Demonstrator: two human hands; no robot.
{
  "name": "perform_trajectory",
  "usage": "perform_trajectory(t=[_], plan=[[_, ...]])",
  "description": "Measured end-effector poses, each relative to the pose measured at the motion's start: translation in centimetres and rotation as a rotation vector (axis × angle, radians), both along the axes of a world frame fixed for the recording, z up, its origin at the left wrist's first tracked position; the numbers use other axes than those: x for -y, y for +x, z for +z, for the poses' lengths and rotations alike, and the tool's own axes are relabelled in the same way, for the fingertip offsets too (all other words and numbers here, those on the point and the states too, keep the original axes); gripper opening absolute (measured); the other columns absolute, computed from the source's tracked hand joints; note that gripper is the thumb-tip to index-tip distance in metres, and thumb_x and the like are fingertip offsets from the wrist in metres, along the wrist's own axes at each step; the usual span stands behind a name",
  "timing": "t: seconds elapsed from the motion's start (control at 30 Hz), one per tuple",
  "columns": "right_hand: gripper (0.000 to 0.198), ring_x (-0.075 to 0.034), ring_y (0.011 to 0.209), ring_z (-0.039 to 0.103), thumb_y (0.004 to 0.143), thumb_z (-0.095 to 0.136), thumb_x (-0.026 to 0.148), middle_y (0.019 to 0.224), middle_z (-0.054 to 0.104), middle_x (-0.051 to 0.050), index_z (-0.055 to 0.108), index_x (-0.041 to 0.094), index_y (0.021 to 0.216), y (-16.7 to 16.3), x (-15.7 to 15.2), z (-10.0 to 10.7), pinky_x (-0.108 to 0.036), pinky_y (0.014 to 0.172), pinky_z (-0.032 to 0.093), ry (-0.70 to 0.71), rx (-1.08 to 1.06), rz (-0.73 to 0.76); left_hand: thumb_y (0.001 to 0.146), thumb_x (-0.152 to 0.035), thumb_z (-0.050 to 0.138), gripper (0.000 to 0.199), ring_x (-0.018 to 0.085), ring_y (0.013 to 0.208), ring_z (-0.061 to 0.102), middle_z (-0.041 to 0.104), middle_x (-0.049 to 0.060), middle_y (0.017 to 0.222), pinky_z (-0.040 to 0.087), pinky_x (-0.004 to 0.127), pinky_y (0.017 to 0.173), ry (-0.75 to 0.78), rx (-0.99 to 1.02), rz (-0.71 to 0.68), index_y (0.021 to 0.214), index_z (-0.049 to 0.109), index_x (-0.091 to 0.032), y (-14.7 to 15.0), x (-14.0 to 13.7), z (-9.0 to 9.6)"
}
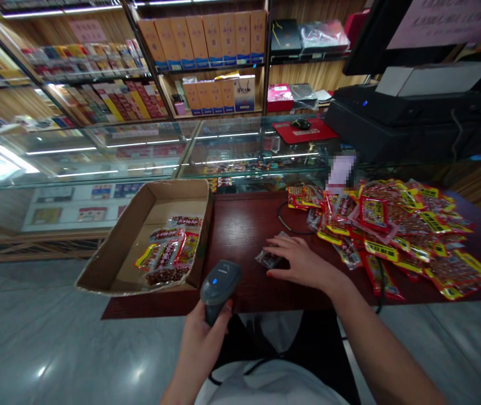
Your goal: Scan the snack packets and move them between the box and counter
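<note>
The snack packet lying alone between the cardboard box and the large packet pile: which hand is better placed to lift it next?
Probably the right hand: it lies over the snack packet and shows no tool in it. The left hand is occupied, gripping the barcode scanner.

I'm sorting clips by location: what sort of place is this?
Probably a shop: there's a grey plastic handheld barcode scanner, a long clear-glass display counter and a shelved row of tall brown-and-blue boxes.
</note>
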State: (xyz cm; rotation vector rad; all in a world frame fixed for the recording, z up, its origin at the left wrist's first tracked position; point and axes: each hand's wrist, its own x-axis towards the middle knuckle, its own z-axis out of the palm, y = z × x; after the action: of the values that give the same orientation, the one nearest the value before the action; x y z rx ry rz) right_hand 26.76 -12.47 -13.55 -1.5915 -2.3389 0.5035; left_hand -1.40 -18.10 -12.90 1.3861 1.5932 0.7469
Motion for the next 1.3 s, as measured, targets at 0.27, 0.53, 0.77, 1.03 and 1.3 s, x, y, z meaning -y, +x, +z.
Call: perform_trajectory(t=[0.27, 0.53, 0.77, 1.03, 1.3], plan=[[0.049, -0.033, 0.134, 0.051, 0.089, 0.067, 0.022, 0.137, 0.063, -0.011, 0.059, 0.028, 0.137, 2.2, -2.6, -0.3, -0.071, 0.114, 0.019, 0.026, 0.185, -0.056, 0.077, -0.048, 0.065, 0.032, 0.016, 0.049, 0.058, 0.064, 0.001, 0.056, 0.044, 0.025, 0.049, -0.002, 0.035, -0.021, 0.077, 0.065, -0.016, 0.6, 0.1, -0.1], [0.024, -0.017, 0.097, 0.070, 0.101, 0.050, 0.028, 0.108, 0.073, -0.005, 0.073, 0.024, 0.106, -0.6, -3.4, -2.2, -0.028, 0.087, 0.053, 0.197, -0.147, -0.174, 0.079, -0.047, 0.063, 0.030, 0.016, 0.049, 0.056, 0.059, -0.001, 0.052, 0.043, 0.025, 0.050, -0.026, 0.010, -0.037, 0.073, 0.064, -0.017, 0.8, 0.1, 0.1], [0.025, -0.019, 0.104, 0.071, 0.100, 0.051, 0.028, 0.113, 0.077, -0.004, 0.074, 0.024, 0.109, -1.3, -2.9, -4.2, -0.033, 0.096, 0.053, 0.269, -0.223, -0.231, 0.081, -0.044, 0.062, 0.029, 0.016, 0.049, 0.056, 0.062, 0.000, 0.054, 0.043, 0.025, 0.051, 0.011, -0.066, -0.059, 0.075, 0.066, -0.016, 0.8, -0.1, 0.1], [0.024, -0.019, 0.102, 0.072, 0.099, 0.052, 0.027, 0.110, 0.078, -0.003, 0.075, 0.024, 0.107, -1.0, -2.8, -4.1, -0.031, 0.093, 0.053, 0.284, -0.192, -0.243, 0.084, -0.041, 0.059, 0.027, 0.016, 0.050, 0.057, 0.060, -0.001, 0.054, 0.043, 0.025, 0.052, 0.026, -0.066, -0.101, 0.077, 0.066, -0.016, 0.9, -0.2, -0.5], [0.024, -0.018, 0.100, 0.072, 0.098, 0.052, 0.026, 0.109, 0.079, -0.002, 0.075, 0.025, 0.106, -1.2, -2.8, -3.9, -0.030, 0.091, 0.054, 0.295, -0.191, -0.235, 0.082, -0.043, 0.060, 0.028, 0.016, 0.050, 0.056, 0.060, -0.001, 0.053, 0.043, 0.025, 0.052, 0.025, -0.083, -0.098, 0.076, 0.065, -0.016, 0.9, -0.4, -0.2]])
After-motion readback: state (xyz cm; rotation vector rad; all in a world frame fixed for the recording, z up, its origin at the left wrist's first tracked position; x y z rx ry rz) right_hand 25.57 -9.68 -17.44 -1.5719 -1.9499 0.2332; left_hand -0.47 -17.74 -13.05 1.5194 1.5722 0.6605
